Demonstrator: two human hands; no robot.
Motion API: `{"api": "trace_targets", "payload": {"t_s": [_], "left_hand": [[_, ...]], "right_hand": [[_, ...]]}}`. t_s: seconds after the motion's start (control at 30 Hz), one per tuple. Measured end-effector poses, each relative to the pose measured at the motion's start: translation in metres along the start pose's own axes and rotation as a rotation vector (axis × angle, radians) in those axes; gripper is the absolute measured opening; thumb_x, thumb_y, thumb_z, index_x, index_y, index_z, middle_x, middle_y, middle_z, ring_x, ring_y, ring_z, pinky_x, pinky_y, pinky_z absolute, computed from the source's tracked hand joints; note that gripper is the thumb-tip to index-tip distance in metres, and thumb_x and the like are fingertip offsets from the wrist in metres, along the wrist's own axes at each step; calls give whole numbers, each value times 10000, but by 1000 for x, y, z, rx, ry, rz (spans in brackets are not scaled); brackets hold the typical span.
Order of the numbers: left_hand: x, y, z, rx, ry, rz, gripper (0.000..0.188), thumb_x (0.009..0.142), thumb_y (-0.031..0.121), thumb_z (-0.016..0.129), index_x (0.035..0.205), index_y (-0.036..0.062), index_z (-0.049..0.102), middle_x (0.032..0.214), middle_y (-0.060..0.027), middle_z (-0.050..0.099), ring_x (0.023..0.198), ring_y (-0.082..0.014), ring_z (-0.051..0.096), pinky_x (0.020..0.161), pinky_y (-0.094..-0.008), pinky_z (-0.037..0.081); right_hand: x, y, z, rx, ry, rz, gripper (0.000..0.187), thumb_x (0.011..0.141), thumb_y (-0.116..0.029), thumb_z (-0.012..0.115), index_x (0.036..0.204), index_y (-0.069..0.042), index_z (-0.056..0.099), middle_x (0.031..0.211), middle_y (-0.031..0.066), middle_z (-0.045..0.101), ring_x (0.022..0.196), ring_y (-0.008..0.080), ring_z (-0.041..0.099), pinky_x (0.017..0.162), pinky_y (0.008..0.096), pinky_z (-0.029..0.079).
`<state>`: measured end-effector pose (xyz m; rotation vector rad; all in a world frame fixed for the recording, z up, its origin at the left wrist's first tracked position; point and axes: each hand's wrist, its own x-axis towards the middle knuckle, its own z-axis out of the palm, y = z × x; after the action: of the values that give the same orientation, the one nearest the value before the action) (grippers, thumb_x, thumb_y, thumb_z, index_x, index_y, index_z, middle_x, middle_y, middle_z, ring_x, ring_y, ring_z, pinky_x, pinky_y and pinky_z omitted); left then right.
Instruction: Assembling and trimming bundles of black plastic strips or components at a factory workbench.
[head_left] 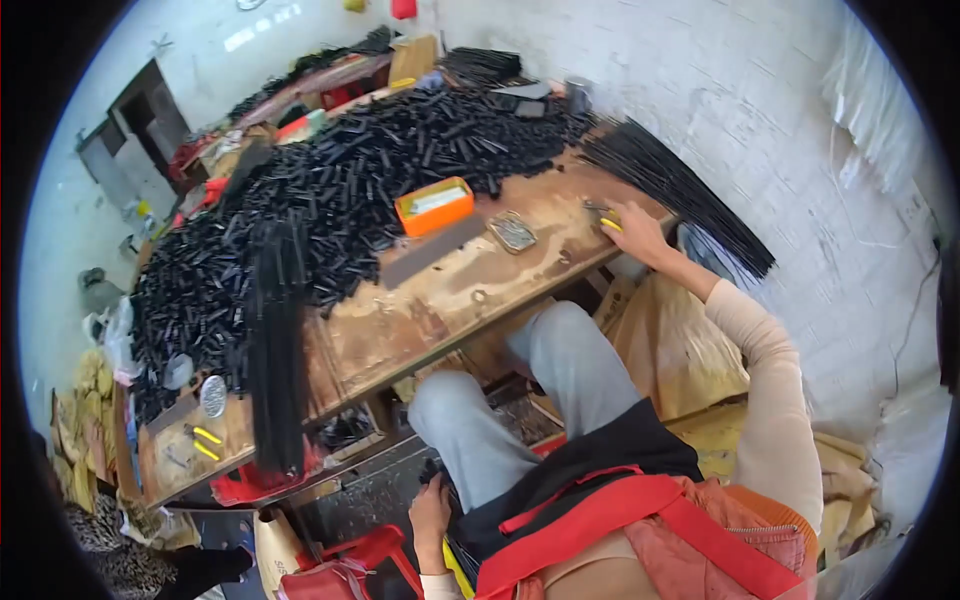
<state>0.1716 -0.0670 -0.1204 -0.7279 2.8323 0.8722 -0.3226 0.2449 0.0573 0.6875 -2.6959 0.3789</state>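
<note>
My right hand (638, 238) is at the right end of the wooden workbench (400, 335). Its fingers close on small pliers (606, 219) with yellow handles, the metal jaws pointing away from me. Low beside my left thigh, my left hand (431, 515) has its fingers curled. Something dark shows at those fingertips, too small to make out. A small clear tray (513, 232) of metal bits lies left of the pliers. Farther left stands an orange box (434, 207) with white contents. A bundle of thin black rods (680, 185) reaches past the bench's right end.
A large heap of short black pieces (350, 165) covers the bench's far side. Long black strips (277, 350) hang over the near edge at left, near a second pair of yellow-handled pliers (206, 443). A red stool (365, 565) stands below. Another person (125, 545) is at lower left.
</note>
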Motion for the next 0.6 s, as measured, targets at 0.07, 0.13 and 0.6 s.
{"api": "trace_targets", "payload": {"t_s": [0.07, 0.13, 0.6], "left_hand": [[-7, 33, -45, 97, 248, -68, 281, 893, 189, 553, 1154, 118, 632, 1007, -170, 675, 921, -355, 649, 762, -451, 522], [7, 72, -68, 39, 379, 72, 271, 900, 167, 537, 1144, 118, 644, 1005, -143, 681, 891, -333, 658, 749, -429, 533], [29, 222, -31, -562, 280, 674, 214, 905, 65, 536, 1096, 40, 629, 959, -157, 641, 915, -346, 610, 795, -422, 492]], "right_hand": [[22, 2, 24, 19, 125, -275, 466, 876, -327, 612, 1256, -62, 566, 1172, 176, 605, 1091, 331, 573, 935, 428, 450], [10, 39, 20, 41, 26, -163, 482, 879, -305, 607, 1290, -59, 556, 1221, 145, 615, 1148, 297, 565, 976, 393, 439], [47, 46, 18, -24, 521, -677, 86, 804, -134, 659, 796, -53, 685, 727, 92, 649, 609, 244, 621, 520, 403, 493]]}}
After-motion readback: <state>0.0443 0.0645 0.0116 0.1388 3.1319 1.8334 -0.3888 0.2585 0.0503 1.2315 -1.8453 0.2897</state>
